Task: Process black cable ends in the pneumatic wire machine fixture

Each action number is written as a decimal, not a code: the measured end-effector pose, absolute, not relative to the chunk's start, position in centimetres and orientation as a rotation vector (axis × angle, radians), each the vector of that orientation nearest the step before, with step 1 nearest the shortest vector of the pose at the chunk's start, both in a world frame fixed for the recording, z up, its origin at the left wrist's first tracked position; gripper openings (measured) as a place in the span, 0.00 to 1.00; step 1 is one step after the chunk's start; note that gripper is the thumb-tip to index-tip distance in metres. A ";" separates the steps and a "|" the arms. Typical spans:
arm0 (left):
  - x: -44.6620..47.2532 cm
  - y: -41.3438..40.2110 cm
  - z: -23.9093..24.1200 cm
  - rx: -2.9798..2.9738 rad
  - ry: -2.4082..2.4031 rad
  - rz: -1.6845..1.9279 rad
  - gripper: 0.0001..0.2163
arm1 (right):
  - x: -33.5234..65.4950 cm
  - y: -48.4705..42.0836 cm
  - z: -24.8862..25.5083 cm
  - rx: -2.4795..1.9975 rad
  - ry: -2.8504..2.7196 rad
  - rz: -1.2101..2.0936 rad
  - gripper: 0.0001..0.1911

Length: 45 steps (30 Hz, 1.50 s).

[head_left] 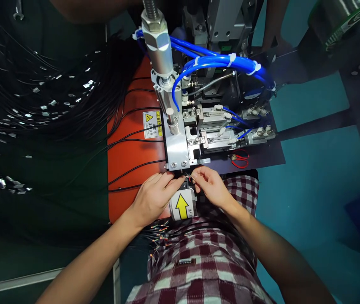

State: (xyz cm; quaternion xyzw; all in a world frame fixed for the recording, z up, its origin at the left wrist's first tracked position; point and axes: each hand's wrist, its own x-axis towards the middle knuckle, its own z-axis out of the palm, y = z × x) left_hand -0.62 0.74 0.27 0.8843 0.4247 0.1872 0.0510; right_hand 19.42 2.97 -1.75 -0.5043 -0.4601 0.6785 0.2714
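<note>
My left hand [154, 195] is closed at the front end of the machine [176, 145], its fingers around the end of a black cable [125, 187] that comes in from the left. Facing it, my right hand [209, 185] pinches the thin wires [188, 177] at the cable's tip, where a bit of red shows. Both sets of fingertips nearly meet over a small dark slot. Just below them lies a metal part with a yellow arrow label [182, 205]. The exact grip is partly hidden by my fingers.
Several black cables cross the orange plate [129, 152] into the machine. Blue air hoses [217, 61] arch above it. Red-handled cutters [239, 159] lie to the right. A large cable bundle with white connectors [53, 102] covers the left table. Stripped cable ends [161, 238] lie by my lap.
</note>
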 end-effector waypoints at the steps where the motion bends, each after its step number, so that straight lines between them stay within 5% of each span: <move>1: -0.6 0.7 0.3 2.684 1.300 0.568 0.14 | 19.5 3.0 -1.8 -1.344 -1.242 1.834 0.15; 15: -0.5 0.7 0.2 2.644 1.304 0.638 0.13 | 19.3 2.2 -1.8 -1.453 -1.336 1.648 0.11; 20: -0.6 0.6 0.0 2.610 1.302 0.616 0.13 | 19.7 2.4 0.3 -1.560 -1.708 1.161 0.09; 25: -0.6 0.6 0.0 2.610 1.305 0.605 0.14 | 18.9 2.3 0.3 -1.506 -1.815 1.038 0.09; 45: -0.6 0.7 -0.1 2.617 1.271 0.656 0.13 | 18.7 2.0 -1.4 -1.628 -1.548 1.331 0.09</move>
